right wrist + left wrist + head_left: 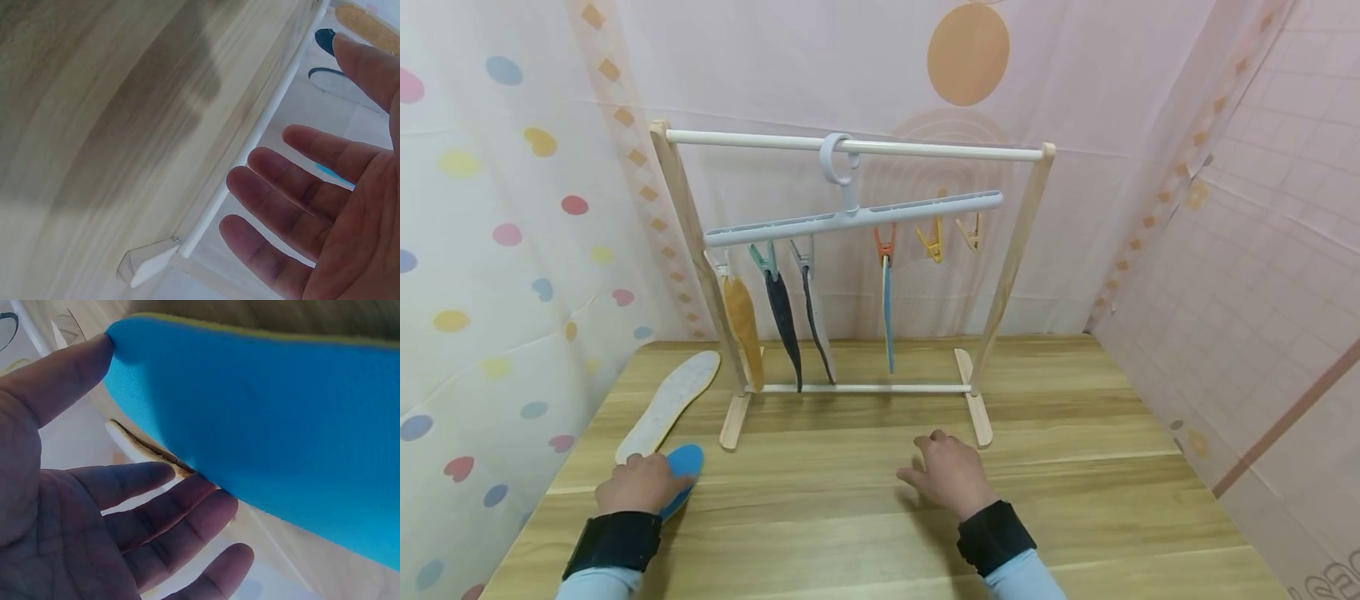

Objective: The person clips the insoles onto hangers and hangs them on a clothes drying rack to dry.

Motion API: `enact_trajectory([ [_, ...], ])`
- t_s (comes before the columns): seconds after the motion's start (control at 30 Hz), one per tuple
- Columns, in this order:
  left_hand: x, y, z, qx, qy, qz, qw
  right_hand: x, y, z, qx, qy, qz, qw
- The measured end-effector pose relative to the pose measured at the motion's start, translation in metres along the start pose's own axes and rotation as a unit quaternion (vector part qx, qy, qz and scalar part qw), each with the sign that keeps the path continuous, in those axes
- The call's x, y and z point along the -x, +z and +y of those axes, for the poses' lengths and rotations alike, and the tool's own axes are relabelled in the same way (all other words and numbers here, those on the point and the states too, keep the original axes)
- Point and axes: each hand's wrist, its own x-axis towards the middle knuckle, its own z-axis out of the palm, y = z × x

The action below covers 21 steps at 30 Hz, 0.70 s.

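In the head view my left hand (638, 483) is over a blue insole (687, 459) on the left of the table. The left wrist view shows the thumb at one edge of this insole (250, 419) and fingertips at another edge, holding it between them. A thin yellow rim runs along its side. Just beyond lies a pale grey insole (672, 400), flat on the wood. My right hand (951, 473) hovers over the table in front of the rack, its fingers spread and loosely bent, with nothing in it.
A wooden rack (1018, 242) carries a tilted light-blue hanger (820, 223). From its clips hang an orange insole (743, 325), a dark insole (782, 325), a grey one (820, 333) and a blue one (887, 317). A yellow clip (932, 243) and a beige clip (972, 236) hold nothing.
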Motion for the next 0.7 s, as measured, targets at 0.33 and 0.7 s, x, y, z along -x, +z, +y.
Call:
enact_trajectory([
  [0.33,0.0007,-0.0062,0.0046,-0.006,-0.013,-0.021,0.9997,0.0003,0.0034,-0.0008,-0.014,0.005,0.001,1.000],
  [0.7,0.0016,-0.0071,0.0098,0.012,0.005,-0.003,0.9999,0.0011,0.0100,-0.0008,-0.018,0.004,0.000,1.000],
])
